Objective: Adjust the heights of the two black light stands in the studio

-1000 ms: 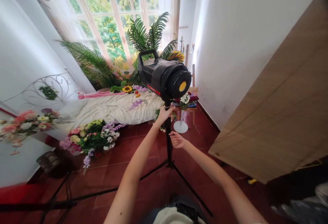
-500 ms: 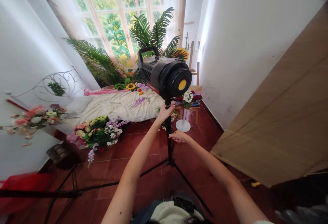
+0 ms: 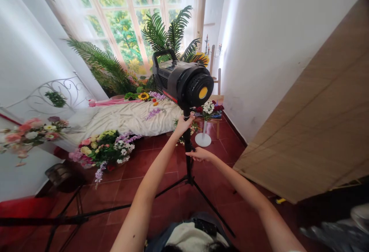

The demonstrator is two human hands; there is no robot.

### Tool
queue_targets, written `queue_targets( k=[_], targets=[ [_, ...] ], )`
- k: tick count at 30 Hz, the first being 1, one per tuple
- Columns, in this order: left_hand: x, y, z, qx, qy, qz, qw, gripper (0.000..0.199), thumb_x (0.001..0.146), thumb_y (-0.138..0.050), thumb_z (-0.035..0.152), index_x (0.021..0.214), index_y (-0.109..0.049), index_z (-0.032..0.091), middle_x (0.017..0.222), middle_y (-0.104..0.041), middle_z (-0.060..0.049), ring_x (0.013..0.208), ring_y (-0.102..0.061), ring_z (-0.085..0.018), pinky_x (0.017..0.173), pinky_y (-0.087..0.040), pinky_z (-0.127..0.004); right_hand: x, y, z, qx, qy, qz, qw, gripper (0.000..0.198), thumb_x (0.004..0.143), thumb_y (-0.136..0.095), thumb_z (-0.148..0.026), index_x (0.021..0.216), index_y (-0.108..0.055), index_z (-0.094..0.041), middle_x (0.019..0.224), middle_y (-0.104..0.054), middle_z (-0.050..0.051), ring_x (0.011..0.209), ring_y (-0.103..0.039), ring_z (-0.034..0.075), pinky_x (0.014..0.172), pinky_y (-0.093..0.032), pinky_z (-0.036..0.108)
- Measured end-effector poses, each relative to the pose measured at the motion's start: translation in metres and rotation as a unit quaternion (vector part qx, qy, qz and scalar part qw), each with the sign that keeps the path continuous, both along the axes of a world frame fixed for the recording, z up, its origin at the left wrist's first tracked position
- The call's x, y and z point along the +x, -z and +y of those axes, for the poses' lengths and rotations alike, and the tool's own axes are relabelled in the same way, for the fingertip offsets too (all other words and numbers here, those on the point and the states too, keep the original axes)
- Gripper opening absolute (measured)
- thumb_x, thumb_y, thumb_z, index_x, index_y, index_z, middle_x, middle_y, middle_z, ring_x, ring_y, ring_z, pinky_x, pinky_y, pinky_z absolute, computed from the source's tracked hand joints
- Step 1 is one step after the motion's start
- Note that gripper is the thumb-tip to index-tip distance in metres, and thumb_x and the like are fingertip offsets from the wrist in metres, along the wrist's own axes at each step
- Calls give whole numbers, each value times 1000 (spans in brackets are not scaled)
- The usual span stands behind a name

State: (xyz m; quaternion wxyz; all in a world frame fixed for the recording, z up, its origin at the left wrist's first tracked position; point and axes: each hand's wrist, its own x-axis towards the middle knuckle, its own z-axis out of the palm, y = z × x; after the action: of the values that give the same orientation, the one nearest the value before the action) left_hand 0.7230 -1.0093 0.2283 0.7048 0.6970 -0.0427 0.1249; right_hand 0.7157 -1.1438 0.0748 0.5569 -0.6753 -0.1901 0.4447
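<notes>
A black studio light (image 3: 178, 79) with a top handle and a yellow disc at its near end is mounted on a black light stand (image 3: 188, 167). Just beneath the lamp, my left hand (image 3: 183, 123) is wrapped round the upper pole. Lower down, my right hand (image 3: 200, 154) is closed at the stand's collar, its fingers at what looks like a tightening knob, mostly hidden by the hand. The stand's legs are spread on the red tiled floor (image 3: 138, 167).
Beyond the stand is a bed (image 3: 129, 119) with cream cloth and scattered flowers. Flower bunches (image 3: 105, 148) sit at its front left. A white round-based stand (image 3: 203, 140) is close behind the pole. At right leans a large tan board (image 3: 311, 129); another black tripod (image 3: 66, 219) stands left.
The whole view has shifted slightly, so the scene sits a little further left. Both hands stay on the light stand; the right hand's fingers have turned a little at the collar.
</notes>
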Motion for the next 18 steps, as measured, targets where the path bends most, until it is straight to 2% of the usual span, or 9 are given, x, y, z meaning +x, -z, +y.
queue_targets(
  k=[3, 5, 7, 10, 12, 13, 15, 18],
  targets=[
    [2, 3, 2, -6, 3, -1, 1000, 28, 69, -60, 35, 58, -40, 19, 39, -34, 9, 35, -31, -4, 39, -25, -20, -10, 1, -1, 125, 47, 149, 980, 38, 85, -47, -53, 69, -47, -18, 42, -37, -8, 35, -29, 4, 34, -23, 13],
    [3, 5, 3, -8, 3, 1, 1000, 28, 69, -60, 36, 59, -40, 19, 40, -34, 9, 35, -31, -3, 40, -26, -19, -20, 4, 3, 208, 86, 213, 951, 38, 90, -37, -51, 71, -45, -18, 42, -31, -10, 34, -24, 5, 33, -22, 12],
    [4, 6, 4, -6, -1, 0, 1000, 27, 69, -60, 36, 60, -41, 19, 40, -36, 9, 35, -32, -4, 40, -26, -20, -31, 9, 11, 285, 143, 272, 908, 37, 93, -32, -47, 69, -41, -19, 40, -27, -11, 32, -20, 5, 32, -20, 12],
    [4, 6, 4, -9, -7, -1, 1000, 26, 68, -61, 34, 60, -42, 19, 40, -36, 9, 35, -31, -4, 40, -25, -20, -41, 18, 24, 367, 224, 307, 849, 37, 94, -33, -40, 64, -34, -20, 38, -25, -12, 30, -16, 4, 30, -17, 12],
    [3, 6, 4, -12, -6, -3, 1000, 25, 69, -60, 33, 59, -42, 18, 39, -36, 9, 35, -30, -3, 40, -24, -20, -42, 22, 27, 392, 240, 302, 835, 36, 94, -35, -37, 63, -31, -19, 37, -24, -12, 28, -13, 4, 30, -15, 11],
    [3, 6, 4, -12, -6, -4, 1000, 25, 69, -60, 33, 59, -42, 18, 39, -36, 9, 35, -30, -3, 40, -24, -20, -40, 23, 26, 391, 229, 298, 840, 36, 94, -36, -37, 63, -30, -19, 37, -24, -13, 28, -12, 3, 29, -14, 11],
    [2, 5, 3, -12, -6, -5, 1000, 25, 70, -60, 33, 58, -43, 18, 39, -36, 9, 35, -30, -3, 40, -25, -20, -31, 22, 21, 347, 172, 282, 877, 37, 94, -36, -38, 63, -30, -19, 36, -25, -13, 27, -13, 2, 29, -14, 10],
    [1, 7, 3, -14, -3, -2, 1000, 26, 70, -60, 34, 59, -43, 18, 39, -36, 9, 35, -30, -3, 40, -24, -20, -15, 11, 12, 185, 59, 188, 963, 38, 91, -39, -47, 65, -36, -19, 36, -38, -11, 25, -25, 2, 29, -17, 12]
  ],
)
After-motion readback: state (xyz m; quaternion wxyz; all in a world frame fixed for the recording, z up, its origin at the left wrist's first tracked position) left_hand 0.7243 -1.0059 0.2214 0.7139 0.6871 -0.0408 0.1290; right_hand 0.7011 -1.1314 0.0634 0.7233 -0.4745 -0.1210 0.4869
